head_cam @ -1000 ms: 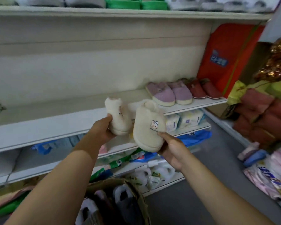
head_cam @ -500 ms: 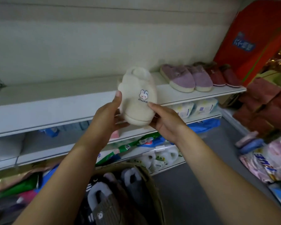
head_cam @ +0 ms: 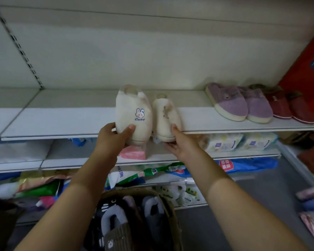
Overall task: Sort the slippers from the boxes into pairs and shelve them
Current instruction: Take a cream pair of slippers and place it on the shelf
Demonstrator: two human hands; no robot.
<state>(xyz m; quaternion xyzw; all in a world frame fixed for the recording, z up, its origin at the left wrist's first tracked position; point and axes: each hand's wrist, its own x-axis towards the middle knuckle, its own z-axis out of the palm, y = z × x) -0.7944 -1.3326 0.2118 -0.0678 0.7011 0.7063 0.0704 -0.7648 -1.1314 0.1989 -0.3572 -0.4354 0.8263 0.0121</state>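
1. Half a second ago both hands pressed the two cream slippers together as one bundle in front of the shelf. Now the slippers are apart, side by side.
2. The left hand [head_cam: 114,137] grips the toe of the bunny slipper [head_cam: 133,113], thumb across the top and fingers curled beneath.
3. The right hand [head_cam: 179,144] holds the toe of the second cream slipper [head_cam: 166,118], thumb on its side and fingers underneath.
4. Both slippers point toes toward the person. Their heels are over the white shelf [head_cam: 62,120] and their toes hang past its front edge.
5. Right of the right hand, on the same shelf, stand a pair of purple slippers [head_cam: 239,104] and then a pair of red slippers [head_cam: 286,107].
6. Below, between the forearms, an open cardboard box [head_cam: 172,214] holds a jumble of grey slippers [head_cam: 152,211].
7. Just under the left hand, a pink packet [head_cam: 132,153] lies on the next shelf down.
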